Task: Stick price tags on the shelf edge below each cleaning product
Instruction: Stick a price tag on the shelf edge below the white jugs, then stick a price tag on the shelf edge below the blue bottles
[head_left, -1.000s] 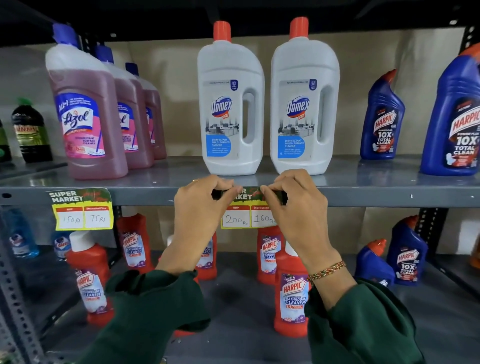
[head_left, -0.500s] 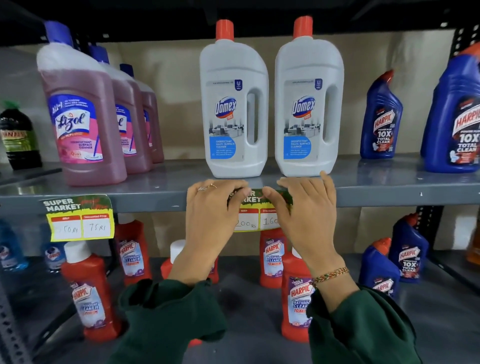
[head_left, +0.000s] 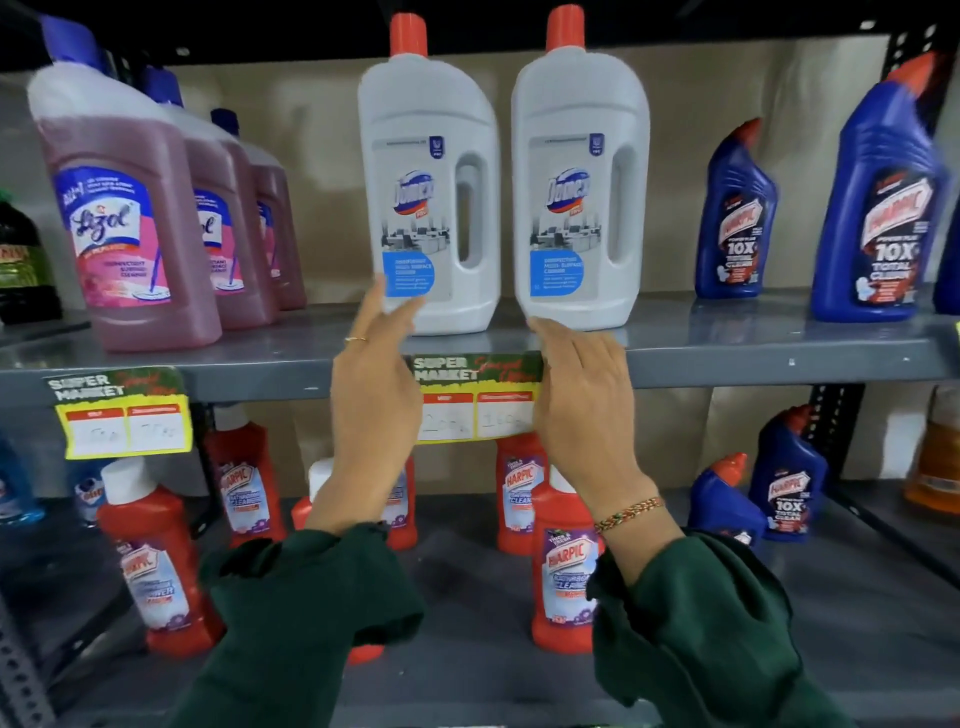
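Note:
A yellow and green price tag (head_left: 477, 397) hangs on the grey shelf edge (head_left: 753, 371) below two white Domex bottles (head_left: 428, 192) (head_left: 579, 192). My left hand (head_left: 375, 384) is to the left of the tag, fingers straight and apart, tips reaching up in front of the left Domex bottle. My right hand (head_left: 584, 395) is at the tag's right end, fingers spread, holding nothing. Another price tag (head_left: 122, 415) is stuck on the shelf edge below the pink Lizol bottles (head_left: 127, 218).
Blue Harpic bottles (head_left: 735, 218) (head_left: 878, 208) stand on the upper shelf to the right. Red Harpic bottles (head_left: 156, 561) (head_left: 563, 566) and more blue ones (head_left: 787, 478) fill the lower shelf. A dark bottle (head_left: 21, 260) stands at the far left.
Both hands have come off the top of the middle tag and opened, moving apart to its sides. The tag stays on the shelf edge. The camera has moved closer.

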